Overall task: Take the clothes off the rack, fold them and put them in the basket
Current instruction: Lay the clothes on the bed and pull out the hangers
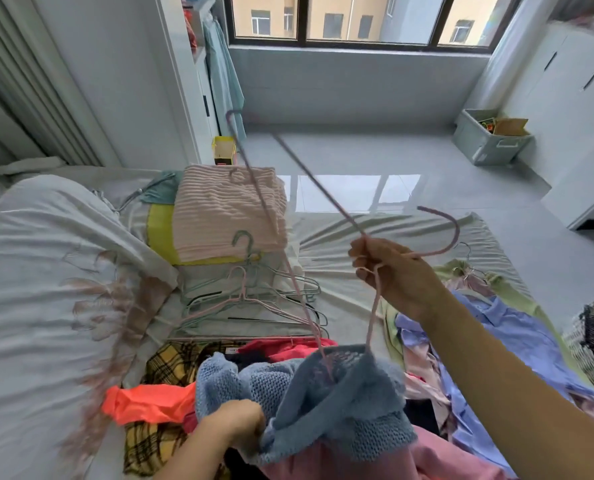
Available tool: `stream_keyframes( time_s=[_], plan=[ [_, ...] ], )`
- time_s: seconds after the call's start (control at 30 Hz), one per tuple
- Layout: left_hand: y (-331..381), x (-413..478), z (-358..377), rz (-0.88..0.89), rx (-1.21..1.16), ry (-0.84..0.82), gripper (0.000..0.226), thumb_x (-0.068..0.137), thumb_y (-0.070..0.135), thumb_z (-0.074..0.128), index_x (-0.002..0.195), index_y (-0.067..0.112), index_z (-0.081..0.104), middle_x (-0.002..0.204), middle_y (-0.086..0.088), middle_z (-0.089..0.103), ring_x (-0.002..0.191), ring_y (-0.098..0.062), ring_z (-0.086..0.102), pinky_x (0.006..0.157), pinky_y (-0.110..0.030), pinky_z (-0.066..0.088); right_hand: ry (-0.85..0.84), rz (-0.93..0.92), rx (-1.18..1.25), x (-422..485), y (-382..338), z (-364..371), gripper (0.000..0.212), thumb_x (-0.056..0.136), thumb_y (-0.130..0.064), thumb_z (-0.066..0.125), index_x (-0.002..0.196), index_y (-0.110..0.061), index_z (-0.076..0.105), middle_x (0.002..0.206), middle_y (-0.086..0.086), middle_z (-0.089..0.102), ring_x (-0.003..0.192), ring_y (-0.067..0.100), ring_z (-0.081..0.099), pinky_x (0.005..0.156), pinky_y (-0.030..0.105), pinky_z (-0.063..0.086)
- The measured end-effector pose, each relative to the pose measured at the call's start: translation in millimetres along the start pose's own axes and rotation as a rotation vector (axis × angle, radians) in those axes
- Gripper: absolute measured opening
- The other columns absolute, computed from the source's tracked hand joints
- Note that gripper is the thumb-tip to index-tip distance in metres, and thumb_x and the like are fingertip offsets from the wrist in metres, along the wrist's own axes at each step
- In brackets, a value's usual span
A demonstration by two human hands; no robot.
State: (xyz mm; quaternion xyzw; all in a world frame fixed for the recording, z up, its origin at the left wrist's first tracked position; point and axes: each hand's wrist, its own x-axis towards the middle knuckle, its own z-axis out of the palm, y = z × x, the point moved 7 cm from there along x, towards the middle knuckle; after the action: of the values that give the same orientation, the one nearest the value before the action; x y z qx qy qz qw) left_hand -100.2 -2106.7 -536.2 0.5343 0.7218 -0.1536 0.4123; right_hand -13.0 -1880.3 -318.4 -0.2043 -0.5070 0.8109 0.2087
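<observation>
Two hands: right (390,271) raised, gripping hanger (309,188); left (234,426) clutching sweater (323,400).

Both forearms are bare, with no sleeves showing; the left hand (234,426) and the right hand (396,275) wear no gloves, rings or watch.

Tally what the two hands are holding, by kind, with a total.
Pink wire hanger, gripped by the right hand: 1
Blue knitted sweater, gripped by the left hand, one hanger end inside it: 1
Total: 2
</observation>
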Motion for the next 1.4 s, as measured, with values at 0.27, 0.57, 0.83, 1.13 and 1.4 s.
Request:
stream_keyframes(
  time_s=[0.27, 0.57, 0.83, 1.13, 1.4],
  plan=[
    [-50.6, 2.6, -47.5, -0.048, -0.735, 0.386, 0.02, 0.084, 0.018, 0.068, 0.075, 0.033, 0.057, 0.075, 0.009, 0.061, 0.072, -0.007, 0.057, 0.07, -0.02, 0.046, 0.306, -0.234, 0.344, 13.1, -35.3, -22.5, 0.012, 0.076, -0.024, 0.063, 0.085, -0.016, 0.067, 0.048, -0.007, 0.043, 0.041, 0.004, 0.034, 0.038, 0.015, 0.026],
    [55.0, -10.6, -120.0, 0.543, -1.915, 0.404, 0.08, 0.053, 0.054, 0.082, 0.118, 0.014, 0.058, 0.1, -0.01, 0.068, 0.075, -0.019, 0.066, 0.058, -0.026, 0.053, 0.039, 0.087, -0.767, 12.3, 53.7, 24.5, 0.014, 0.087, -0.008, 0.061, 0.091, 0.003, 0.07, 0.048, -0.003, 0.058, 0.045, -0.004, 0.045, 0.05, 0.012, 0.037],
    [-13.1, 58.6, -90.5, -0.067, -2.633, 0.449, 0.041, 0.099, 0.025, 0.04, 0.072, -0.003, 0.053, 0.051, -0.014, 0.064, 0.043, -0.019, 0.064, 0.042, -0.024, 0.054, 0.16, 0.297, -1.094, 28.1, 132.9, -22.0, 0.051, 0.087, -0.017, 0.064, 0.133, -0.013, 0.044, 0.119, 0.004, 0.051, 0.107, 0.011, 0.05, 0.091, 0.02, 0.037],
    [-107.6, 133.8, -108.5, -0.219, -2.594, 0.555, 0.046, 0.1, 0.036, 0.033, 0.092, -0.004, 0.055, 0.075, -0.014, 0.07, 0.048, -0.016, 0.065, 0.041, -0.02, 0.051, 0.253, 0.512, -0.939, -22.5, 201.2, -114.3, 0.024, 0.09, -0.007, 0.056, 0.083, -0.03, 0.056, 0.083, -0.01, 0.061, 0.082, 0.01, 0.058, 0.07, 0.01, 0.041],
    [-113.7, 157.6, -111.5, -0.308, -2.239, 0.559, 0.07, 0.096, 0.048, 0.034, 0.147, 0.005, 0.015, 0.152, -0.018, 0.023, 0.134, -0.034, 0.035, 0.103, -0.049, 0.038, 0.429, 0.584, -0.702, -51.8, 227.9, -180.5, 0.021, 0.092, -0.005, 0.052, 0.095, -0.026, 0.056, 0.108, -0.004, 0.061, 0.1, 0.011, 0.058, 0.088, 0.026, 0.046]
  ],
)
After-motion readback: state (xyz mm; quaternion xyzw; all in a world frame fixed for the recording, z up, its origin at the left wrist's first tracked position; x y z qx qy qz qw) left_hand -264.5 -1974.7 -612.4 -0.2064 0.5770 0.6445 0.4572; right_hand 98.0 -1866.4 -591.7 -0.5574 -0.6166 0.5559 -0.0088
